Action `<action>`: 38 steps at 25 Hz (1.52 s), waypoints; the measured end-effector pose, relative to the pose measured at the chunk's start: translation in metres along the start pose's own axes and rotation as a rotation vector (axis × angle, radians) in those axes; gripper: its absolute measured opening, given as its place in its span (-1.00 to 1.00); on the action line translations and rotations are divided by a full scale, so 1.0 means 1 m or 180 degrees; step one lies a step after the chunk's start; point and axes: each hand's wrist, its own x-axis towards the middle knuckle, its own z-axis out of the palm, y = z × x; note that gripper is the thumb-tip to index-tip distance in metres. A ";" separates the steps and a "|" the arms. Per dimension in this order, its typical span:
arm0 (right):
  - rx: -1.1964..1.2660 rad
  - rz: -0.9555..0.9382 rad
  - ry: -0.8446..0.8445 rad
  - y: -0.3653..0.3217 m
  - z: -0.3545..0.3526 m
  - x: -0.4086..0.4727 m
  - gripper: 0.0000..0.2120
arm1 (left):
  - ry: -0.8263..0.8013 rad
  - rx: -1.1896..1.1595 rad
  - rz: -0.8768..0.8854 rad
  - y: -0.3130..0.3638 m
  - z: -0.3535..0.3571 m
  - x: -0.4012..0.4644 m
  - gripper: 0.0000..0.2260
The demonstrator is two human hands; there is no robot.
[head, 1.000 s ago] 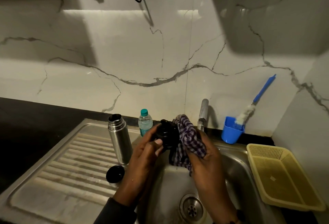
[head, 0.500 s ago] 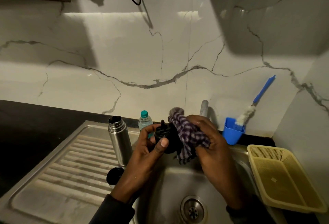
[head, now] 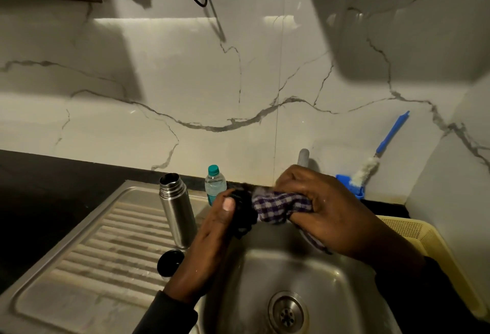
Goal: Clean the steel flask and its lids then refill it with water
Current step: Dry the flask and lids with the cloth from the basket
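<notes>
Wet black plastic could slip: my left hand (head: 212,230) grips the lid (head: 242,213) above the sink (head: 331,280), right hand (head: 326,211) clutching the checked cloth (head: 278,205), near the flask (head: 176,209).

flask (head: 177,214) left of basin (head: 313,275), bottle (head: 215,184) behind

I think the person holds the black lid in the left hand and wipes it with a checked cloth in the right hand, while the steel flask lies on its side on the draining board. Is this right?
Not quite. In the head view the steel flask stands upright and open on the draining board. The rest holds: left hand grips the black lid, right hand holds the checked cloth against it.
</notes>
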 end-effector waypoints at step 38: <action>0.3018 0.1383 0.1014 -0.005 0.027 0.005 -0.81 | -0.0430 -0.0078 0.0477 0.015 -0.001 0.015 -0.50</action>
